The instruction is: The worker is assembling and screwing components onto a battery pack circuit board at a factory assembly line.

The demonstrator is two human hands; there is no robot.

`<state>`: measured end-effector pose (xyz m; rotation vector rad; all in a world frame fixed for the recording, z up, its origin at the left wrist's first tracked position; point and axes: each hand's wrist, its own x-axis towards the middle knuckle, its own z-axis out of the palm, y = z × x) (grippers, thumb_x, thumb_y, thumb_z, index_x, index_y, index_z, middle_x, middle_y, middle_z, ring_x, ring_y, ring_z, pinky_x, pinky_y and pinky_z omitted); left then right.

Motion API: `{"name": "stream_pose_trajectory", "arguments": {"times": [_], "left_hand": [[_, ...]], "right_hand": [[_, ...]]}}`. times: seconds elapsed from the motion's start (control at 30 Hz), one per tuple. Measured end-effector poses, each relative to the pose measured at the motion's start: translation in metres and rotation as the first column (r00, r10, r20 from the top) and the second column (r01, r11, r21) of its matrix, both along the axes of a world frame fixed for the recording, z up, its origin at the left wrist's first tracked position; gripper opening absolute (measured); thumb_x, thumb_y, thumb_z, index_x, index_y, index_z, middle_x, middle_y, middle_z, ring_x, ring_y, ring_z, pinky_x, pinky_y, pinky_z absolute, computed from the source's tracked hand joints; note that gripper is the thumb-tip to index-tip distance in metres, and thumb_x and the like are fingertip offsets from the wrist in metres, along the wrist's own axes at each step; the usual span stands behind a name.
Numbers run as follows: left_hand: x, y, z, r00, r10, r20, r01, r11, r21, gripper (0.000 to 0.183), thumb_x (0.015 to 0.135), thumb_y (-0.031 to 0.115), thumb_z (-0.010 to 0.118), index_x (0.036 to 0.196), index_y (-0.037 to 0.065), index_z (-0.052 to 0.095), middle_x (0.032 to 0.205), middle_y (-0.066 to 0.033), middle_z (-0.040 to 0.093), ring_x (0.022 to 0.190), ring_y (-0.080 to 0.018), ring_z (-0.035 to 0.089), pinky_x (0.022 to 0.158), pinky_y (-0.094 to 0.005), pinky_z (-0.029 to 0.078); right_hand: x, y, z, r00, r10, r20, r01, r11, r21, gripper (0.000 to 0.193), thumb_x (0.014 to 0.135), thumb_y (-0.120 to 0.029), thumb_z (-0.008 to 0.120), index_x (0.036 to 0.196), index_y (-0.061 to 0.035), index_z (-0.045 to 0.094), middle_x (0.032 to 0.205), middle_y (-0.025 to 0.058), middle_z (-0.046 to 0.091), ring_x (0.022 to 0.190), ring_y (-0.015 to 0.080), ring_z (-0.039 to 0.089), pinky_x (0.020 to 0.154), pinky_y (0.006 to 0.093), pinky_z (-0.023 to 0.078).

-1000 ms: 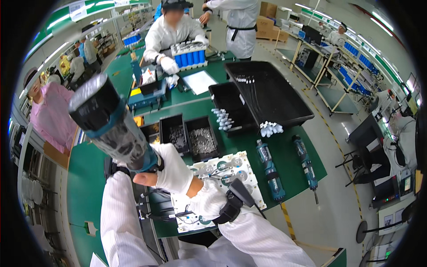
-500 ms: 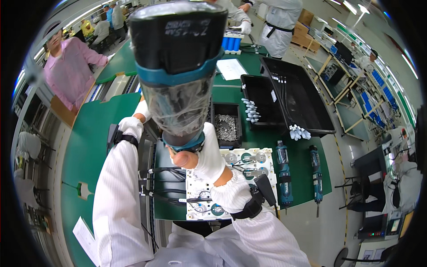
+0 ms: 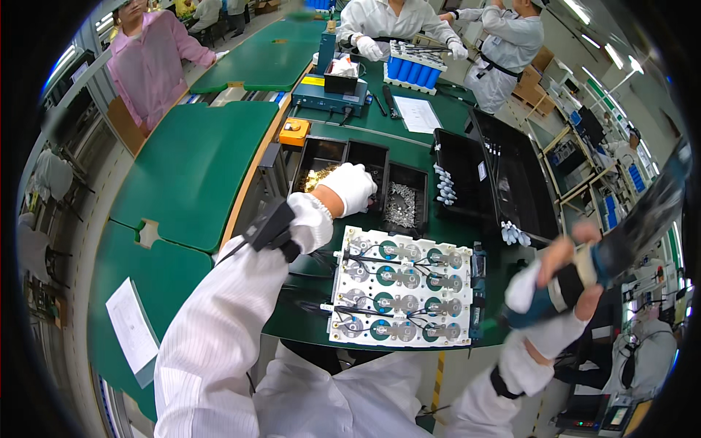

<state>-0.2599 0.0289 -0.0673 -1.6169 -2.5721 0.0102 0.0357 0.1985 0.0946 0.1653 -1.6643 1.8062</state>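
Observation:
My left hand [image 3: 350, 188], in a white glove, reaches into a black parts bin [image 3: 369, 152]; its fingers curl downward, and what they pinch is hidden. Off to the right, my right hand [image 3: 558, 271] grips a teal-and-black cordless screwdriver [image 3: 612, 252], its body wrapped in clear film and blurred by motion. Some of its fingertips are bare. Between my arms lies a white battery module [image 3: 400, 286] with round cell ends, metal tabs and black wires. Beside the left hand, one bin section holds gold-coloured parts [image 3: 315, 177]; another bin holds small silver fasteners [image 3: 401, 208].
Black trays [image 3: 515, 182] with grey-tipped cables stand at the back right. Another teal screwdriver [image 3: 477, 270] lies beside the module. A blue box-shaped device [image 3: 328, 97] and a paper sheet [image 3: 418, 114] are farther back. Across the table, a person in white handles a blue-celled pack [image 3: 415, 69].
The screwdriver has swung from in front of my view to the far right with my right hand. My left hand has moved right into the parts bin. The module now shows fully.

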Motion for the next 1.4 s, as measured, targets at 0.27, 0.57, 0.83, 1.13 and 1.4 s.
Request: {"name": "stream_pose_trajectory", "arguments": {"times": [0.27,0.57,0.83,1.13,1.4], "left_hand": [[-0.032,0.020,-0.048,0.993,-0.039,0.109,0.040,0.999,-0.004,0.018,0.079,0.018,0.073,0.096,0.010,0.075,0.089,-0.0150,0.072,0.086,-0.0354,0.071,0.077,-0.0448,0.057],[-0.031,0.036,-0.047,0.989,0.134,0.067,-0.123,0.981,-0.151,0.021,0.081,0.004,0.064,0.097,0.005,0.078,0.101,-0.0183,0.075,0.094,-0.0353,0.073,0.080,-0.0417,0.060],[-0.037,0.030,-0.064,0.976,0.201,0.089,-0.194,0.978,-0.081,0.017,0.085,0.009,0.062,0.092,0.003,0.076,0.095,-0.0187,0.074,0.090,-0.0348,0.074,0.078,-0.0407,0.060],[-0.049,0.033,-0.059,1.000,0.029,0.001,-0.028,0.985,-0.171,0.016,0.077,0.001,0.067,0.088,0.005,0.077,0.091,-0.0187,0.074,0.089,-0.0360,0.073,0.080,-0.0396,0.059],[-0.024,0.026,-0.025,0.999,0.009,-0.047,-0.009,1.000,0.017,0.020,0.077,-0.002,0.065,0.094,0.002,0.074,0.091,-0.0186,0.072,0.089,-0.0361,0.071,0.083,-0.0397,0.058]], "right_hand": [[0.128,0.102,-0.099,0.496,-0.478,0.725,0.152,0.870,0.470,0.042,0.080,-0.034,0.083,0.098,-0.0030,0.063,0.069,0.0053,0.065,0.059,0.0117,0.060,0.057,0.0308,0.049],[0.093,0.154,-0.184,0.237,-0.880,0.412,-0.175,0.378,0.909,0.053,0.079,-0.047,0.077,0.083,0.0045,0.066,0.082,0.0270,0.067,0.080,0.0454,0.066,0.074,0.0491,0.052],[-0.011,0.115,-0.073,0.480,-0.743,0.466,-0.329,0.340,0.881,0.041,0.085,-0.044,0.071,0.088,-0.0033,0.075,0.082,0.0206,0.072,0.080,0.0354,0.072,0.074,0.0426,0.056],[-0.226,0.065,-0.131,0.573,-0.134,0.808,-0.583,0.627,0.517,0.032,0.088,-0.027,0.065,0.109,-0.0048,0.075,0.104,0.0155,0.075,0.091,0.0240,0.072,0.087,0.0336,0.055],[-0.268,0.038,-0.208,0.492,-0.540,0.682,-0.808,0.007,0.589,0.033,0.081,-0.020,0.069,0.112,-0.0085,0.074,0.115,0.0175,0.072,0.107,0.0359,0.069,0.093,0.0405,0.056]]}}
